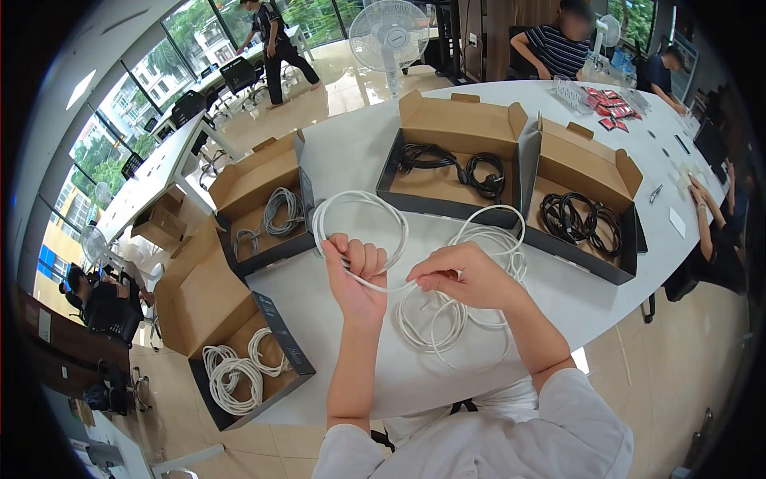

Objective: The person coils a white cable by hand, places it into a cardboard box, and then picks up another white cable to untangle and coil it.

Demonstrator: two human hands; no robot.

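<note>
My left hand point(357, 271) is closed around a white cable point(403, 219) that is wound into a loop standing above the fist. A strand of the same cable runs across to my right hand point(463, 274), which pinches it between thumb and fingers. Beneath and behind the right hand, a loose pile of white cable point(431, 339) lies in loops on the white table point(351, 375). The cable's ends cannot be made out.
Open cardboard boxes ring the pile: one with white cables point(231, 379), one with grey cables point(283, 211), two with black cables point(431, 156) point(570, 219). Red packets point(610, 104) lie at the far right. Several people sit or walk nearby; a fan point(389, 36) stands behind the table.
</note>
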